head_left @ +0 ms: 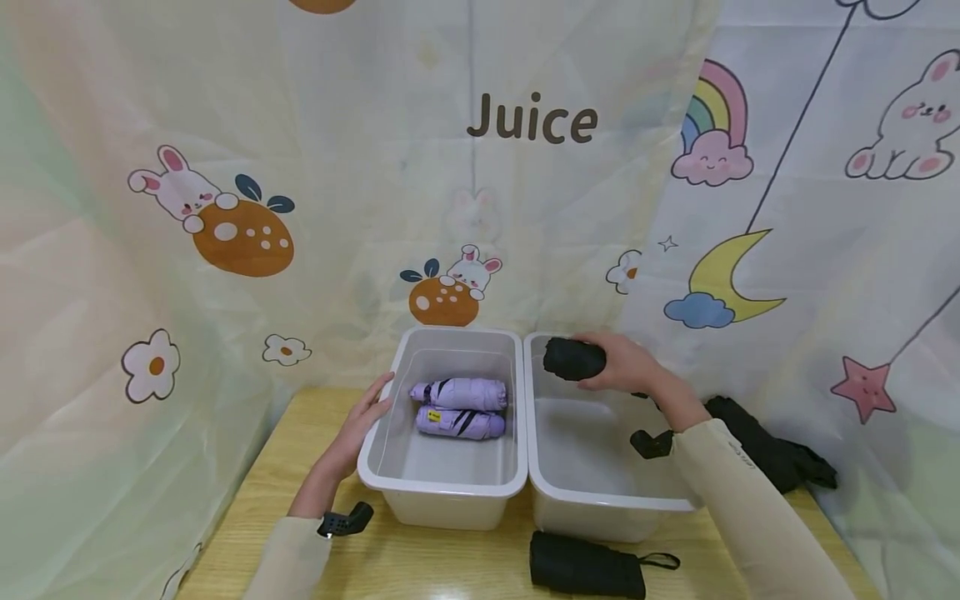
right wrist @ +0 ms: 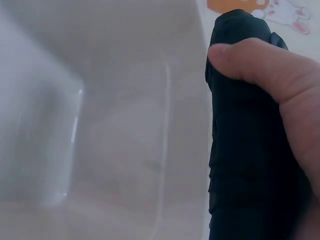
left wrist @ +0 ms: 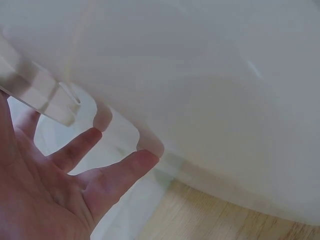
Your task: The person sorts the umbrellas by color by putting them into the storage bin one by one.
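My right hand [head_left: 624, 364] holds a black folded umbrella [head_left: 574, 358] over the far end of the right white bin [head_left: 588, 500]; in the right wrist view the thumb lies across the umbrella [right wrist: 245, 125]. My left hand [head_left: 358, 427] is at the left rim of the left white bin [head_left: 450, 485]. In the left wrist view, extended fingers [left wrist: 125, 175] touch that bin's outer wall with their tips. Two purple folded umbrellas, one farther back [head_left: 461, 392] and one nearer [head_left: 459, 423], lie side by side inside the left bin.
Another black folded umbrella [head_left: 585, 565] with a strap loop lies on the wooden table [head_left: 420, 567] in front of the right bin. A loose black bundle [head_left: 780, 450] lies right of that bin, partly behind my sleeve. A printed curtain [head_left: 337, 208] hangs behind the bins.
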Motion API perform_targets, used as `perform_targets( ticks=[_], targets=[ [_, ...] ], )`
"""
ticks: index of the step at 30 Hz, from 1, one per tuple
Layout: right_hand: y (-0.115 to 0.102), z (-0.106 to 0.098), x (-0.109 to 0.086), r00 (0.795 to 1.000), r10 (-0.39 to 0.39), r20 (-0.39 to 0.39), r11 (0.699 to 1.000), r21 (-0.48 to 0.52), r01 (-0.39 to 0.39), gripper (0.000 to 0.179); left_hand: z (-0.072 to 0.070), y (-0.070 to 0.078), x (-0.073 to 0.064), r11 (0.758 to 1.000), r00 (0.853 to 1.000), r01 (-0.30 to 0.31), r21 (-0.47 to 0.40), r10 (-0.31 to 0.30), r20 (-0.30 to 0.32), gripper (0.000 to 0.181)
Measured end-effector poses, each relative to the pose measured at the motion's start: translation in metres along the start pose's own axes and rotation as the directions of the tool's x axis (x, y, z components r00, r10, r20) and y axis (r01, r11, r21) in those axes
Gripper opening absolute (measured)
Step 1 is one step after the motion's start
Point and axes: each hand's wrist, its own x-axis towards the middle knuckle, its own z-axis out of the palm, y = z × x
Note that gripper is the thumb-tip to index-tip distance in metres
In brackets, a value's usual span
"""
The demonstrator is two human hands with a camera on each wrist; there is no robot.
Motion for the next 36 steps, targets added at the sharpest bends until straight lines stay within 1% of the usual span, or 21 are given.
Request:
perform_targets(
  ticks=[4, 6, 10, 13, 17, 19, 21, 27, 30, 36],
  targets=[
    [0.008, 0.012, 0.004, 1.000, -0.013, 0.006, 0.999, -0.040, 0.013, 0.078, 0.000, 0.000, 0.000, 1.000, 1.000, -0.002, 0.002, 0.002, 0.002, 0.054],
    [0.011, 0.018, 0.006, 0.999, -0.033, 0.010, 0.997, -0.070, 0.033, 0.078, 0.000, 0.000, -0.001, 1.000, 1.000, -0.001, 0.000, 0.001, 0.005, 0.054],
    [0.014, 0.027, 0.010, 0.997, -0.067, 0.028, 0.997, -0.035, 0.068, 0.077, -0.001, 0.001, -0.001, 1.000, 1.000, -0.003, 0.001, 0.003, -0.004, 0.055],
    [0.015, 0.034, 0.012, 0.997, -0.043, 0.067, 0.999, 0.024, 0.042, 0.078, -0.001, 0.001, -0.001, 1.000, 1.000, -0.003, 0.005, 0.003, -0.012, 0.055],
    [0.020, 0.042, 0.012, 0.992, 0.026, 0.126, 1.000, 0.005, -0.027, 0.081, 0.001, 0.001, -0.001, 1.000, 1.000, 0.005, -0.006, -0.005, -0.008, 0.054],
    [0.023, 0.045, 0.013, 0.988, 0.041, 0.146, 0.999, -0.019, -0.039, 0.082, 0.002, 0.000, -0.001, 1.000, 1.000, 0.008, -0.007, -0.008, -0.008, 0.054],
    [0.024, 0.047, 0.013, 0.987, 0.048, 0.155, 0.999, -0.017, -0.046, 0.083, 0.002, 0.000, 0.000, 1.000, 1.000, 0.007, -0.007, -0.007, -0.008, 0.055],
    [0.024, 0.055, 0.015, 0.983, 0.035, 0.183, 0.999, 0.029, -0.041, 0.082, 0.001, -0.001, -0.003, 1.000, 1.000, 0.004, -0.011, -0.004, -0.011, 0.055],
    [0.025, 0.059, 0.018, 0.981, 0.023, 0.194, 0.999, 0.030, -0.029, 0.080, 0.001, -0.002, -0.003, 1.000, 1.000, 0.003, -0.015, -0.003, -0.009, 0.055],
    [0.035, 0.072, 0.025, 0.986, -0.019, 0.167, 0.999, 0.042, 0.012, 0.078, 0.001, -0.002, -0.001, 1.000, 1.000, -0.005, -0.022, 0.005, -0.001, 0.055]
  ],
)
